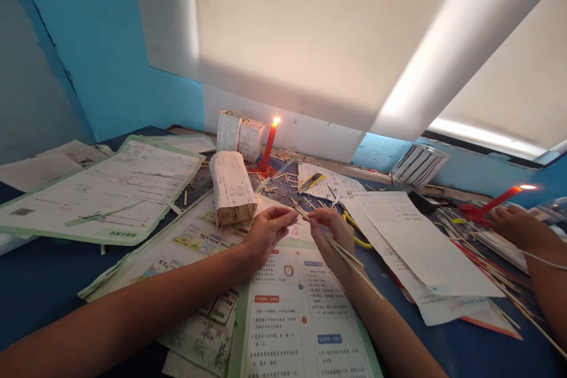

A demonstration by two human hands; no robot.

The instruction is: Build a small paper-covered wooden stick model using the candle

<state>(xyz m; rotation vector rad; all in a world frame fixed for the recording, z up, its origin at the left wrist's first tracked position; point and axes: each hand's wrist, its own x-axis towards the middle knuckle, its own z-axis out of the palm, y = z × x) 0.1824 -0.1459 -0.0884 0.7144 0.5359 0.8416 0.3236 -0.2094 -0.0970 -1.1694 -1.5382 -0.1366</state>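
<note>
Above a printed sheet (283, 342) on the blue tabletop (44, 289), thin wooden sticks (343, 251) are held between the fingers of the right hand (332, 230), their long ends slanted back over the wrist. The left hand (268, 233) is narrowed to a pinch just beside the sticks' front ends; whether anything is gripped there cannot be told. Behind the hands, room is bounded by a paper-covered box (231, 183), rounded along its top and open at the near end, and by a lit red candle (269, 147) stood upright among scattered stick scraps (286, 180). On the right, a strip of blue surface is left between the printed sheet and a fanned stack of papers (398, 242); yellow handles (357, 230) are partly tucked behind the right hand. To the left, a broad, green-edged sheet (101, 189) is spread, smooth and slightly curled. A yellow cutter (312, 182) is laid on creased, handwritten paper (334, 182). At far right, another person's hand (516, 227) is seen near a second, tilted candle (500, 201).
</note>
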